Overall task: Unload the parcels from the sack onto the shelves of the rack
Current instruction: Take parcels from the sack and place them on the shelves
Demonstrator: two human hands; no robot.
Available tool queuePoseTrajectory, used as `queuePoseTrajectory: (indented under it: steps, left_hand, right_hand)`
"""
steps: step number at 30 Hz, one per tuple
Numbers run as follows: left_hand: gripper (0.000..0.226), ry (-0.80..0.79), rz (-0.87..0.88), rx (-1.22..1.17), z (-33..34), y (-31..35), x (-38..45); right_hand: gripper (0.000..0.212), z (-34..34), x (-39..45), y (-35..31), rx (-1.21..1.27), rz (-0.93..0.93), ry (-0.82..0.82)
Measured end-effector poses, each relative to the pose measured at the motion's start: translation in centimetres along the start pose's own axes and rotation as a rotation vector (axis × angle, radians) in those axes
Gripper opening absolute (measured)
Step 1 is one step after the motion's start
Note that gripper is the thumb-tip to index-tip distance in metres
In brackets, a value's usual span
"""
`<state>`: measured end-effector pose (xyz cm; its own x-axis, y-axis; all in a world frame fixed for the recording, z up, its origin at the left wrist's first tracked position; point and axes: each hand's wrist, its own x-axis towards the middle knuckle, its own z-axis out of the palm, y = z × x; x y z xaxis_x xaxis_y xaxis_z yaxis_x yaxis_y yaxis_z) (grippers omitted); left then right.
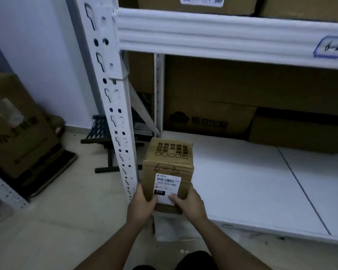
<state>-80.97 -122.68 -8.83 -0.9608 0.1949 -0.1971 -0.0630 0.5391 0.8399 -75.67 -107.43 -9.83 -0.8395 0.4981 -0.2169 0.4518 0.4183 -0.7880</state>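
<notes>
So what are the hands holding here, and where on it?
A cardboard parcel, gripped at its near end: left hand and right hand on either side.

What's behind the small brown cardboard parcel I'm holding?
Behind the small brown cardboard parcel, large brown cardboard boxes stand at the back of the white shelf. Their lower left corner is covered.

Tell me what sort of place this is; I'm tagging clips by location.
Probably a parcel depot or stockroom: a white metal rack tagged "6-2", stacked cartons, and a barcoded parcel marked "6-3".
</notes>
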Motion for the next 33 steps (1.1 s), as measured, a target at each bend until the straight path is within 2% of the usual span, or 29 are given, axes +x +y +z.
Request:
queuePoseTrajectory:
  steps: [5, 11, 20, 27, 33]
  left_hand:
    - [0.051, 0.048, 0.022, 0.009, 2.3, -2.4, 1.2]
    - [0.036, 0.018, -0.028, -0.025, 3.5, -3.5, 2.3]
    - [0.071, -0.024, -0.134, -0.205, 4.1, -1.5, 4.6]
    - [0.065, -0.088, -0.181, -0.283, 3.6, -0.5, 6.8]
    - [0.069, -0.199, -0.122, -0.273, 2.8, -0.2, 8.3]
  right_hand:
    - [0.060, 1.6, 0.8, 1.8, -0.031, -0.044, 0.051]
    - [0.066, 2.7, 1.5, 3.1, -0.078, -0.038, 0.078]
    - [0.071, 3.5, 4.3, 2.8, -0.147, -0.059, 0.151]
    - [0.073, 3.3, 7.7, 2.0, -0.121, -0.051, 0.133]
    - [0.072, 2.9, 10.0, 1.8, -0.068, -0.024, 0.116]
